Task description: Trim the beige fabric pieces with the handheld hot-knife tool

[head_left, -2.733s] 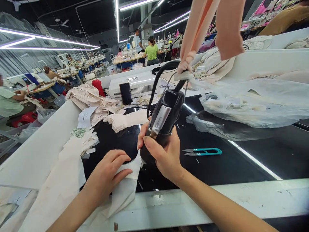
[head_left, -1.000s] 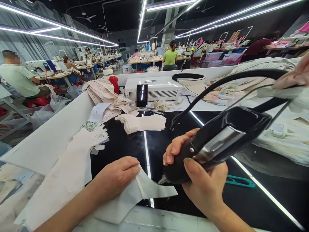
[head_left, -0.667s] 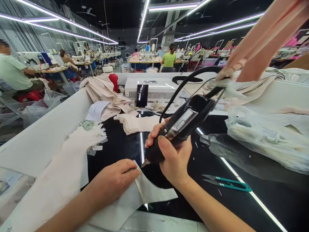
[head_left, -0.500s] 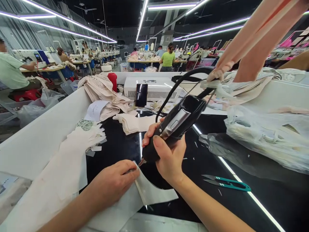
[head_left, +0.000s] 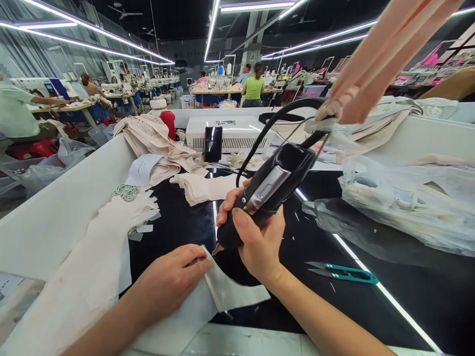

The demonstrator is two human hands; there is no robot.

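While the left hand (head_left: 174,279) pressed flat on the fabric piece (head_left: 226,289) | right hand (head_left: 256,242) gripped the black cutting tool (head_left: 267,190) | tip at the fabric's edge | snips (head_left: 343,272) lay nearby.

black table (head_left: 371,306) bears fabric pieces (head_left: 208,189), snips (head_left: 343,272).

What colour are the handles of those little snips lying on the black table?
Teal, on the snips right of the right hand; the head view shows them.

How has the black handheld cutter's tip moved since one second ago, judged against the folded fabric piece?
Yes. The black handheld cutter swung upright, its tip moving left to the fabric piece fold.
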